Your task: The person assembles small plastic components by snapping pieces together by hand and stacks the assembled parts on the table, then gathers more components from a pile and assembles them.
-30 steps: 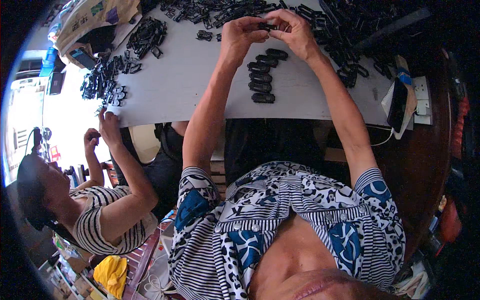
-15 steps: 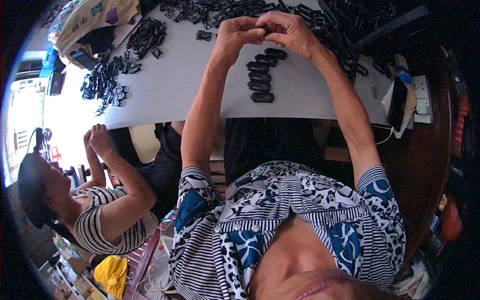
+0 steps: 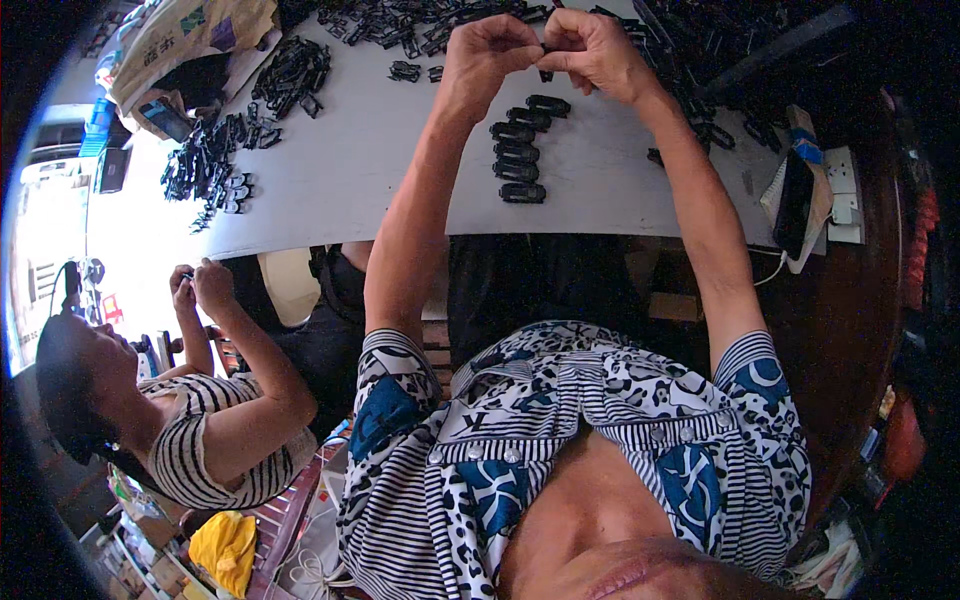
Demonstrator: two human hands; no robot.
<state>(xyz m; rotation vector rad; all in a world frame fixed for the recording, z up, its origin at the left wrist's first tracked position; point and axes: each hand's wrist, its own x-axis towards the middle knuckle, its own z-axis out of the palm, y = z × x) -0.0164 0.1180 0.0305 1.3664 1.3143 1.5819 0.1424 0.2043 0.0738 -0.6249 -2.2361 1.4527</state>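
Over the far part of the white table, my left hand point(image 3: 489, 62) and my right hand point(image 3: 597, 58) meet fingertip to fingertip. Between them they pinch a small black plastic part point(image 3: 545, 60), mostly covered by the fingers. Both hands are closed, thumbs pressed against index fingers. Nearer to me, below the hands, several black oblong plastic pieces point(image 3: 516, 153) lie in a slanting column on the table. Two small loose black parts point(image 3: 404, 71) rest left of my left hand.
Heaps of black plastic parts point(image 3: 292, 76) cover the far and left areas of the white table point(image 3: 340, 170). A co-worker in a striped top point(image 3: 235, 440) sits at left, hands raised. A phone point(image 3: 795, 200) and a power strip point(image 3: 843, 195) lie at the right edge.
Both hands have shifted slightly right and farther away, the fingertips now drawn a little apart around the black part. The co-worker's hands have lowered slightly.
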